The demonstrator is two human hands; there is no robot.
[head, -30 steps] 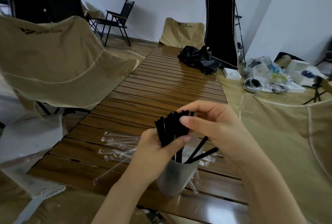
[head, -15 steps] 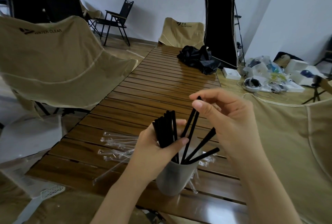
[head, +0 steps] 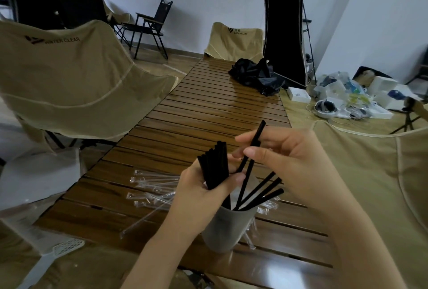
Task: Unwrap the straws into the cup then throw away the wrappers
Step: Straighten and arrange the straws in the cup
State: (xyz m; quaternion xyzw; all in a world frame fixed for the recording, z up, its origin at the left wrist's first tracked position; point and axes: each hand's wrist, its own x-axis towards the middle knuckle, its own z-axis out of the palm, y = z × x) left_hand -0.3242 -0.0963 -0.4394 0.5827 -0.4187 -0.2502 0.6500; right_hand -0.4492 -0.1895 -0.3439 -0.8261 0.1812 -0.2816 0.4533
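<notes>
Left hand fingers curled tight round a bundle of black straws, thumb across the front, bundle upright just above the cup. Right hand pinches a single straw between thumb and forefinger, other fingers loosely bent; the straw tilts, top end poking above the hand, lower end running down into the cup. Three more loose straws lean out of the cup to the right. Cup is grey, standing on the slatted wooden surface near its close edge.

Clear wrappers lie scattered on the surface left of the cup, a few more under and right of it, touching its base.

Open room: the far run of the surface up to a black bag near the far end. Tan folding chairs flank it, left one close to the surface edge.

Hidden: cup's left rim is behind the left hand; the bundle's lower ends are covered by the palm, so straw count unclear. Wrappers are transparent, hard to count.
</notes>
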